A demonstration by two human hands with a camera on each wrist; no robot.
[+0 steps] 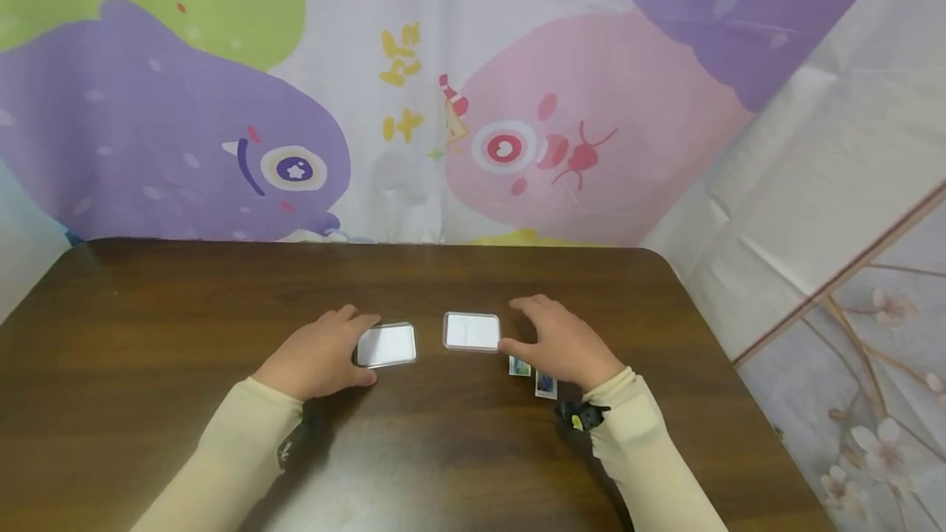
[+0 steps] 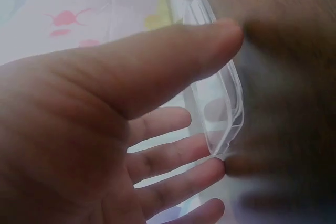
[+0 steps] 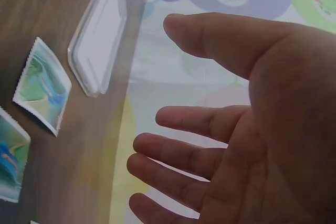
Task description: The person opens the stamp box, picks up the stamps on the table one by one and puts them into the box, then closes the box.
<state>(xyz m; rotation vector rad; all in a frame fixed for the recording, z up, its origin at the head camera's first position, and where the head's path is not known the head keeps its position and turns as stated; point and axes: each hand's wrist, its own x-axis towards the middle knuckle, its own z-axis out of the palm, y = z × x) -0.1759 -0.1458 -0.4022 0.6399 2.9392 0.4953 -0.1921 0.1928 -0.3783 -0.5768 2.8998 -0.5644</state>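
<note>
Two small rectangular clear plastic cases with white faces lie side by side on the table. My left hand [image 1: 319, 357] is at the left case [image 1: 388, 345], fingers along its far left side and thumb near its front corner. In the left wrist view the thumb passes in front of that case [image 2: 223, 106], and the fingers are extended; contact is hard to tell. Just right of the other case [image 1: 472, 332] hovers my right hand [image 1: 565, 341], thumb and fingers spread with nothing between them. Two stamps with serrated edges, one nearer [image 3: 43, 87] and one further left [image 3: 9, 156], lie below it.
The dark brown wooden table [image 1: 414, 450] reaches back to a hanging cloth [image 1: 399, 187] printed with cartoon creatures. A pale flowered cloth [image 1: 872, 368] hangs along the right side. Dark wrist devices [image 1: 582, 415] sit at the sleeve cuffs.
</note>
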